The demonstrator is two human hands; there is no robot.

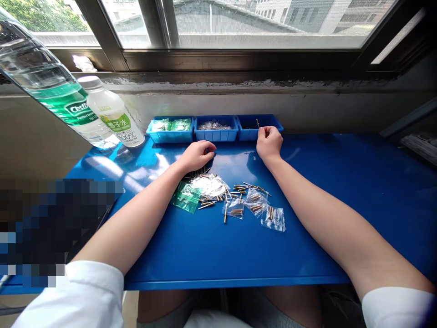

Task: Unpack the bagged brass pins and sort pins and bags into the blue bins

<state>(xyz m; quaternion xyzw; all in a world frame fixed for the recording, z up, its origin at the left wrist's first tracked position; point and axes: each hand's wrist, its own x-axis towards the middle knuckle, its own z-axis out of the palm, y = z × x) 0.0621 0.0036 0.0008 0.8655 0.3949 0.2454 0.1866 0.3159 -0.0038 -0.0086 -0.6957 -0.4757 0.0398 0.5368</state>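
Observation:
My right hand point(269, 142) is at the front edge of the right blue bin point(248, 133), pinching a thin metal rivet point(258, 123) that points up. My left hand point(198, 156) rests above the pile on the table, fingers curled; whether it holds anything is hidden. Below it are dark rivets, a shiny clear bag point(210, 186) and a green bag point(187, 197). Loose brass-and-silver rivets point(207, 203) lie around them. Several small clear bags with copper-coloured pieces, one of them a zip bag point(273, 218), lie between my forearms.
A middle bin point(216, 135) holds clear packets; the left bin point(170, 135) holds green packets. A large water bottle point(64, 102) and a white bottle point(116, 119) stand at the back left of the blue table point(239, 259). A window point(266, 23) is behind.

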